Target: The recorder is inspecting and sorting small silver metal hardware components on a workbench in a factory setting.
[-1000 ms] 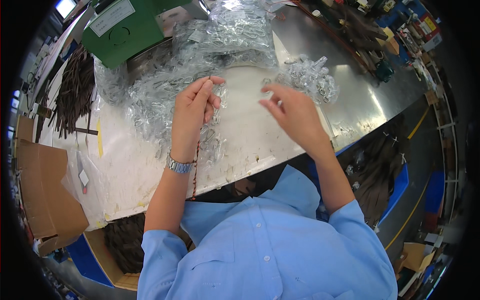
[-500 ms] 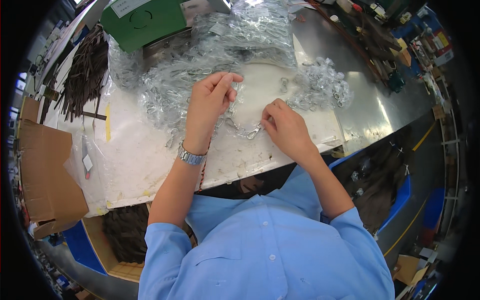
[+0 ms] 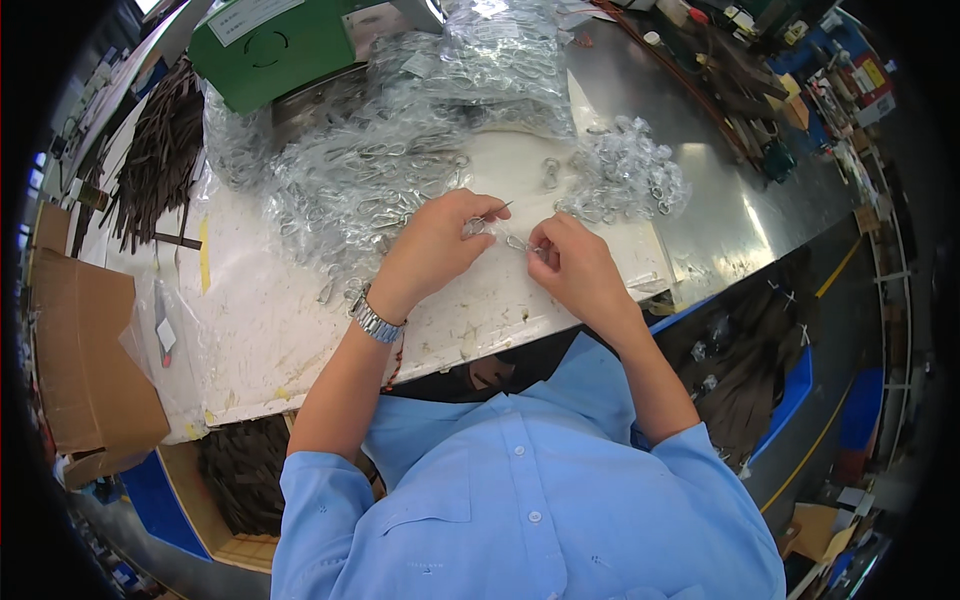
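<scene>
Clip (image 3: 516, 242) at L of R hand (image 3: 578, 262), end pinched, L hand (image 3: 432, 243) closed on 2nd clip (image 3: 474, 226)

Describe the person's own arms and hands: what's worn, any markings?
Left hand and right hand: no gloves. Left wrist: silver metal link band, watch-style, dial not visible. Nothing visible on the right wrist. Forearms uncovered; short light-blue sleeves end near the elbows, matching the buttoned shirt.

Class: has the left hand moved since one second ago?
Yes: the left hand has moved rightward and toward the blue shirt, away from the green box.
</scene>
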Action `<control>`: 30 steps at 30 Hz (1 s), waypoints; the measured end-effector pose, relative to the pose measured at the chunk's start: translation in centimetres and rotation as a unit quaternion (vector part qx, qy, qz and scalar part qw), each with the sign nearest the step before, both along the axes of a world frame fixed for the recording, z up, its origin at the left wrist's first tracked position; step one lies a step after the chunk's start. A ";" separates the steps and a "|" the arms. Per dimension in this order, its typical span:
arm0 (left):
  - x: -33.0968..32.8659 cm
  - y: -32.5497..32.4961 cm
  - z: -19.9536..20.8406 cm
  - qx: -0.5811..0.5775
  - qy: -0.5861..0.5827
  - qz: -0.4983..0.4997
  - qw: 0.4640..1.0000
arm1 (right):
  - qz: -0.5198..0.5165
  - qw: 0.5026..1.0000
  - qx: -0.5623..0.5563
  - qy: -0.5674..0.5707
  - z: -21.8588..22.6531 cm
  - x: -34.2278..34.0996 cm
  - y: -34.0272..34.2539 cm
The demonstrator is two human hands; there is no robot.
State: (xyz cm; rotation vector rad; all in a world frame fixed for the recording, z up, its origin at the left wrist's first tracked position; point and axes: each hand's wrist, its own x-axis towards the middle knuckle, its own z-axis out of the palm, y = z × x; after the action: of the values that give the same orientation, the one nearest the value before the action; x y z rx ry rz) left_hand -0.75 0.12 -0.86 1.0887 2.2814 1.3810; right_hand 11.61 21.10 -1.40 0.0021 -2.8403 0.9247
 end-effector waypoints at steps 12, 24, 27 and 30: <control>1.0 1.3 -0.1 0.051 -0.064 0.020 0.996 | 0.015 0.875 -0.457 -0.161 0.1 0.1 1.7; 2.2 1.6 0.4 0.131 -0.153 0.113 0.973 | -0.064 0.812 -0.578 -0.051 0.2 0.3 -0.2; 2.4 1.5 0.7 0.140 -0.202 0.099 0.964 | -0.092 0.830 -0.550 -0.011 1.2 0.3 -0.1; 2.2 1.5 0.8 0.181 -0.281 0.074 0.940 | -0.108 0.841 -0.529 0.035 1.8 0.3 0.3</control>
State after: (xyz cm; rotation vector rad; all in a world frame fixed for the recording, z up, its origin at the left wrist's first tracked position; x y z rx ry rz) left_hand 1.44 1.61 -0.11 0.5044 1.7595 1.9264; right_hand 11.87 21.37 0.45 -0.3836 -1.8322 2.1859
